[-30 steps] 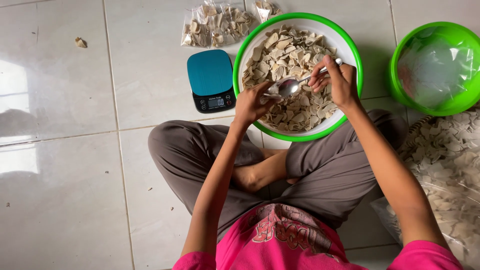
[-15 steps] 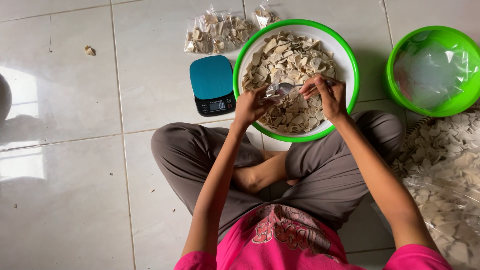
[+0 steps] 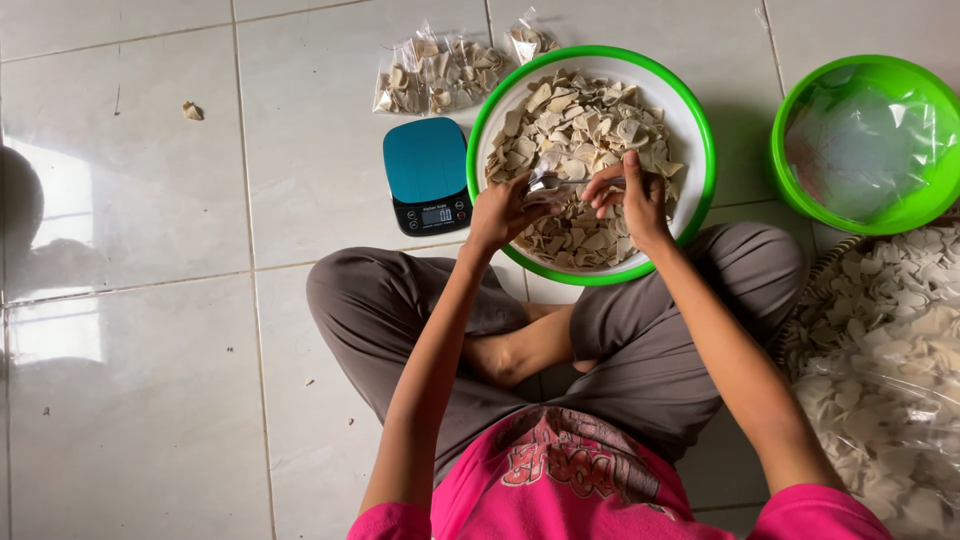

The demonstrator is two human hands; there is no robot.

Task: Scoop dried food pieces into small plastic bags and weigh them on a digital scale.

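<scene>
Head view: person sitting cross-legged on white tile floor [image 3: 150, 300], both hands working over a green-rimmed bowl [image 3: 700, 130] full of pale chips [image 3: 590, 120]. Left hand [image 3: 505, 208] is closing around a small clear plastic bag [image 3: 545, 185], holding its mouth up just above the chips. Right hand [image 3: 625, 195] is curling its fingers around a spoon-like scoop at the bag's mouth; scoop mostly hidden, cannot tell exact grip. Teal kitchen scale [image 3: 427, 172] is sitting just left of the bowl. Filled chip packets [image 3: 440, 72] are lying beyond the scale. Second green bowl [image 3: 870, 140] with clear plastic is sitting at the right, and a big chip pile [image 3: 890, 360] is lying below it.
</scene>
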